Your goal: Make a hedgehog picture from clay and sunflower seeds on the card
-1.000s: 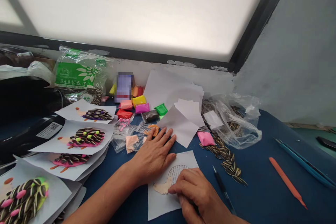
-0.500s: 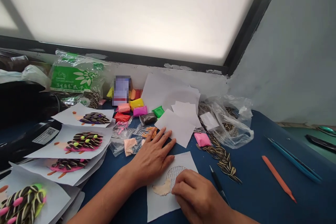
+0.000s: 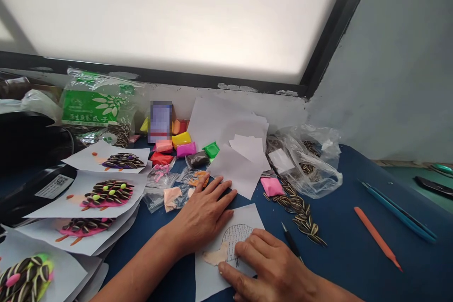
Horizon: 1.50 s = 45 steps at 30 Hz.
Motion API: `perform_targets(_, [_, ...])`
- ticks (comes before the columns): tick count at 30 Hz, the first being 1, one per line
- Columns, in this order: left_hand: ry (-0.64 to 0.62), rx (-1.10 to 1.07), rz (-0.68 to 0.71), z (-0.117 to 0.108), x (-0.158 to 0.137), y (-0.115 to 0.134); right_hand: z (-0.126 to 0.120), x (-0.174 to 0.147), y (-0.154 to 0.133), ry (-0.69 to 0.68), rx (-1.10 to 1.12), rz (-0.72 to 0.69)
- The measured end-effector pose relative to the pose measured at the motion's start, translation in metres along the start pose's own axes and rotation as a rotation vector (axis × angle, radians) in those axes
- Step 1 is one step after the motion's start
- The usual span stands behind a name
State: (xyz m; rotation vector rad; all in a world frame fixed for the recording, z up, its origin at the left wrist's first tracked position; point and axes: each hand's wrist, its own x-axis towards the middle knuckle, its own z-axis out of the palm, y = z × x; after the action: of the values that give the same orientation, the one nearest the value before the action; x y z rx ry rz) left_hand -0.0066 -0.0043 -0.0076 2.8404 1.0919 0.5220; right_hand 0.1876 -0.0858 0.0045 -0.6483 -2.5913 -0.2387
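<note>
A small sheet of white paper [image 3: 208, 288] lies in front of me, with a hedgehog-like outline drawing [image 3: 236, 237] on it. A thin, flattened piece of pale peach clay [image 3: 216, 255] covers the drawing's left part. My left hand [image 3: 203, 214] rests flat with fingers spread, its palm side over the sheet's upper left edge. My right hand [image 3: 265, 264] is over the sheet's lower right. One digit reaches out to the clay's lower edge, apart from the bent fingers; nothing shows in this hand. An opened packet of peach clay [image 3: 172, 198] lies beyond my left hand.
Finished seed-and-clay hedgehog pictures [image 3: 106, 191] are stacked at left. Coloured clay packets [image 3: 181, 140] and blank paper [image 3: 226, 120] lie behind. Sunflower seeds [image 3: 300, 212], a pen [image 3: 292, 244], an orange clay tool [image 3: 377, 238] and blue tweezers [image 3: 398, 212] are at right.
My right hand has gone from bunched fingers at the clay's right edge to one digit stretched out at its lower edge. My left hand stays flat. The view has shifted slightly.
</note>
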Motion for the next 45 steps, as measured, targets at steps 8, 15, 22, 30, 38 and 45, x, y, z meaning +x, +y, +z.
perform_targets(8, [-0.027,0.001,-0.012,-0.002,0.000,0.002,0.004,-0.003,-0.002,0.038,-0.011,0.036])
perform_targets(15, [-0.017,0.010,-0.007,-0.001,0.000,0.001,0.008,-0.005,-0.004,0.025,-0.006,0.055])
perform_targets(22, [-0.043,0.013,-0.006,-0.001,0.000,0.001,0.012,-0.005,-0.005,0.009,-0.025,0.058])
perform_targets(30, [-0.082,0.025,-0.015,-0.005,0.003,0.003,0.013,-0.008,-0.004,0.070,0.004,0.080])
perform_targets(38, [-0.079,0.004,-0.011,-0.004,0.002,0.001,0.013,-0.011,-0.004,0.028,0.016,0.103])
perform_targets(45, [-0.040,-0.005,-0.008,0.000,0.001,0.000,0.013,-0.013,-0.005,0.025,0.021,0.109])
